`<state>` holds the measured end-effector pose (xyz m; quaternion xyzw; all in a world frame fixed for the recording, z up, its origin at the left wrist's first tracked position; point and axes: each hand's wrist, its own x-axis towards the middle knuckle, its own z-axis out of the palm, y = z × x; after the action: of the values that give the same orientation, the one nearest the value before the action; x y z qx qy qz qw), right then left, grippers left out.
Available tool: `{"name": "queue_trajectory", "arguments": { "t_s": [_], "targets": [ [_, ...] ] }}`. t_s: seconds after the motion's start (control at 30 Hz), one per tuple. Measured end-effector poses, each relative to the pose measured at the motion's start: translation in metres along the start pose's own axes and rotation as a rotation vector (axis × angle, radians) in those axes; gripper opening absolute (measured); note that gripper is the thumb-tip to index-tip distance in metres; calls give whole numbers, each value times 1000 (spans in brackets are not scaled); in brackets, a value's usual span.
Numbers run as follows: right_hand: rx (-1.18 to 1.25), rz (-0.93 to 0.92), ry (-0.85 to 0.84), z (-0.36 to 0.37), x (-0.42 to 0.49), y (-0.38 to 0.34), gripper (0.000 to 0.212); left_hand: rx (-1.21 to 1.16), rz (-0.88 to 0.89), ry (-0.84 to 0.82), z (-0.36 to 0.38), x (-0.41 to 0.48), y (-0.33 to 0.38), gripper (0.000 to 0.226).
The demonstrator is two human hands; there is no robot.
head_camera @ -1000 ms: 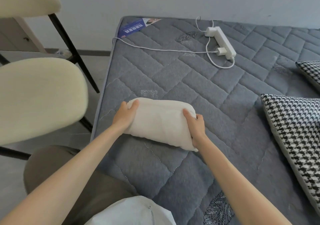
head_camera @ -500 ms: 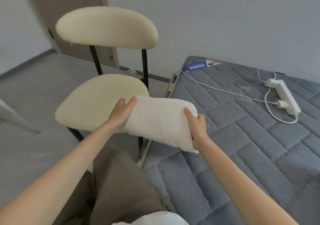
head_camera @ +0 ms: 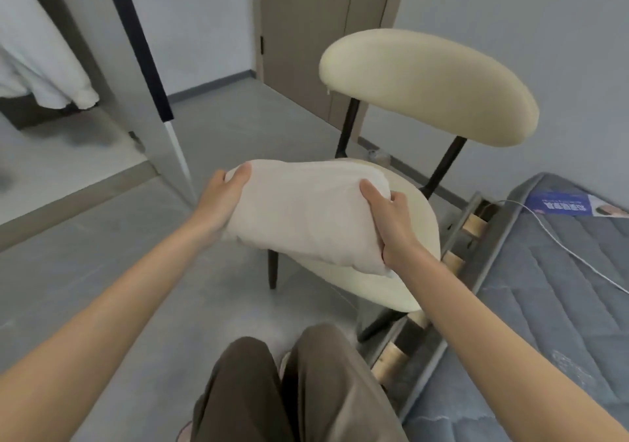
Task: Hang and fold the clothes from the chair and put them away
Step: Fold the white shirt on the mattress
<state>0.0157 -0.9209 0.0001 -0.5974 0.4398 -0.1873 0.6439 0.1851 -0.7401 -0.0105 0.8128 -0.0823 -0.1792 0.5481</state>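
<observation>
**Folded white bundle held in front of chair**

Both hands grip the folded white cloth bundle [head_camera: 306, 217], held up in front of the person. The cream padded chair w/ black legs [head_camera: 429, 87] sits just behind it; can't tell if the bundle touches the seat. Left hand [head_camera: 221, 200] holds the left end, thumb on top, fingers hidden under the fabric. Right hand [head_camera: 391, 223] clamps the right end, thumb on top, fingers curled round the edge. A grey quilted mattress [head_camera: 544, 288] lies to the right, w/ a white cable [head_camera: 578, 257] & blue leaflet [head_camera: 565, 205] on it. Brown trousers [head_camera: 289, 390] show at the bottom, over the grey floor [head_camera: 85, 237]. A white garment [head_camera: 44, 77] hangs upper left.
</observation>
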Motion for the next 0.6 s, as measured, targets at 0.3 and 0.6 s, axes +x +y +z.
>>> {"name": "queue_trajectory", "arguments": {
  "t_s": [0.3,0.6],
  "targets": [
    [-27,61,-117,163,11,-84,56,-110,-135,71,-153,63,32,27],
    [-52,109,-270,248,-73,-257,57,-285,-236,91,-328,25,177,26]
  ]
}}
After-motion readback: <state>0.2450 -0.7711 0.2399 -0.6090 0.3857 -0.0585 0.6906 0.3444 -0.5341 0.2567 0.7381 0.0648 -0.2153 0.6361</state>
